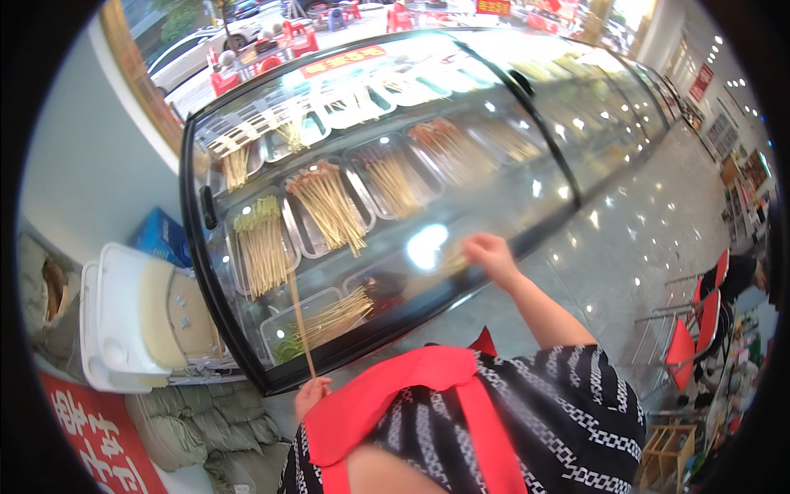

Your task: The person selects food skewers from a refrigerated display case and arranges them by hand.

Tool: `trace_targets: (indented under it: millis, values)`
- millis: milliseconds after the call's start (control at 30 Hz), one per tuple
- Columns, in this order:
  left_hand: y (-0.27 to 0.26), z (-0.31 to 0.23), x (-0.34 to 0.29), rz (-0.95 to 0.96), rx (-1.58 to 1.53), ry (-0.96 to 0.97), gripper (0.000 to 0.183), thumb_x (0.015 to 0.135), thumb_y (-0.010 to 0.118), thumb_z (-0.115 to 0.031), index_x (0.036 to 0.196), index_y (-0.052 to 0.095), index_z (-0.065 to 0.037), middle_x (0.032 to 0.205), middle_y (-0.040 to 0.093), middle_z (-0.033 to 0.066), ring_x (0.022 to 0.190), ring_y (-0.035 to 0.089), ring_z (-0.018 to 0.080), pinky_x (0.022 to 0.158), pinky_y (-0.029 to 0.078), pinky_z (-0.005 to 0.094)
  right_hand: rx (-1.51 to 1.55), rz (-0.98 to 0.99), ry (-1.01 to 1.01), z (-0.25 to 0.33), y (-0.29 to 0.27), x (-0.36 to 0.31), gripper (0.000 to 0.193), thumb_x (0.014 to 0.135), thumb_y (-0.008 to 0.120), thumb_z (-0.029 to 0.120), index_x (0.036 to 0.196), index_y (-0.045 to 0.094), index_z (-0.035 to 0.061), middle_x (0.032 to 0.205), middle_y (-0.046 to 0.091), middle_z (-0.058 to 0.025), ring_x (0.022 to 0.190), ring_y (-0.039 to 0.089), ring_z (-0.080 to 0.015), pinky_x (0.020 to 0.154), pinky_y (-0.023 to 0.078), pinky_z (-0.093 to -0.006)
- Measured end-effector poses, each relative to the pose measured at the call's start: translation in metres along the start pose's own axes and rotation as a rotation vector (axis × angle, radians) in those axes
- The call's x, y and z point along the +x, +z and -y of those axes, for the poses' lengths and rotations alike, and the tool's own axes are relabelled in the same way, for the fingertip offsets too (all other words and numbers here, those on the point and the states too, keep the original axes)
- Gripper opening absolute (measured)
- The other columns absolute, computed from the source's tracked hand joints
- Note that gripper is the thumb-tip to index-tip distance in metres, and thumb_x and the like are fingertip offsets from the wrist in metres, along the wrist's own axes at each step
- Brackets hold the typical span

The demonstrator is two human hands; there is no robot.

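Observation:
At the lower middle, my left hand (311,397) is closed on the lower end of a long thin wooden stick (301,325), which points up in front of the glass display case (527,202). My right hand (491,253) is raised to the right of it, before the glass, with its fingers curled together; whatever they may hold is hidden. Inside the case lie metal trays of skewers: green-topped skewers (262,247), reddish-topped skewers (327,202) and, on the lowest level, skewers with leafy greens (325,321). Reflections blur the trays on the right.
A black frame edges the case, which runs far to the right along a shiny grey floor (592,247). On the left are white plastic tubs (111,321), a blue box (160,236) and stacked sacks (173,424). Red chairs (681,350) and a seated person are at right.

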State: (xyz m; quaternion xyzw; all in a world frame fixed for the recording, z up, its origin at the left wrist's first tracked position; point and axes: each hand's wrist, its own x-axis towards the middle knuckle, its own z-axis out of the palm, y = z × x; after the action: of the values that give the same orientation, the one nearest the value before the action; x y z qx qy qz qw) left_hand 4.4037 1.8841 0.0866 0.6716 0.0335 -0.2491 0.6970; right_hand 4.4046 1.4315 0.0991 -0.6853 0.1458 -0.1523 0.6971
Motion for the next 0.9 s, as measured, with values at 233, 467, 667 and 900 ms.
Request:
trace_targets:
  millis: [233, 467, 667, 900]
  values:
    - [0.104, -0.024, 0.032, 0.400, -0.018, -0.174, 0.023, 0.091, 0.041, -0.016, 0.104, 0.053, -0.002, 0.062, 0.051, -0.0016, 0.051, 0.046, 0.0023, 0.047, 0.037, 0.0149, -0.077, -0.143, 0.295, -0.073, -0.076, -0.146, 0.019, 0.079, 0.055, 0.017, 0.086, 0.060, 0.0003, 0.073, 0.061, -0.0055, 0.066, 0.057, -0.0126, 0.059, 0.046, -0.0254]
    - [0.216, -0.010, 0.056, 0.609, 0.132, -0.151, 0.020, 0.089, 0.045, -0.014, 0.102, 0.054, -0.001, 0.058, 0.049, -0.0028, 0.046, 0.042, 0.0031, 0.044, 0.033, 0.0159, -0.714, 0.182, 0.400, -0.144, -0.152, -0.259, 0.030, 0.071, 0.058, 0.029, 0.087, 0.062, 0.0038, 0.080, 0.062, -0.0165, 0.074, 0.060, -0.0334, 0.067, 0.047, -0.0384]
    - [0.334, -0.001, 0.062, 0.650, 0.430, -0.098, 0.020, 0.089, 0.046, -0.015, 0.097, 0.057, -0.001, 0.055, 0.047, -0.0035, 0.045, 0.039, 0.0018, 0.042, 0.029, 0.0160, -0.535, 0.033, 0.593, -0.193, -0.235, -0.290, 0.030, 0.072, 0.057, 0.027, 0.090, 0.062, 0.0036, 0.080, 0.062, -0.0188, 0.075, 0.060, -0.0321, 0.068, 0.047, -0.0379]
    - [0.453, 0.025, 0.063, 0.880, 0.464, -0.159, 0.021, 0.085, 0.052, -0.019, 0.095, 0.060, -0.002, 0.061, 0.052, -0.0015, 0.054, 0.046, 0.0041, 0.048, 0.036, 0.0188, 0.173, -0.321, 0.390, -0.153, -0.284, -0.252, 0.027, 0.080, 0.054, 0.015, 0.103, 0.056, 0.0013, 0.080, 0.063, -0.0083, 0.067, 0.059, -0.0146, 0.066, 0.047, -0.0270]
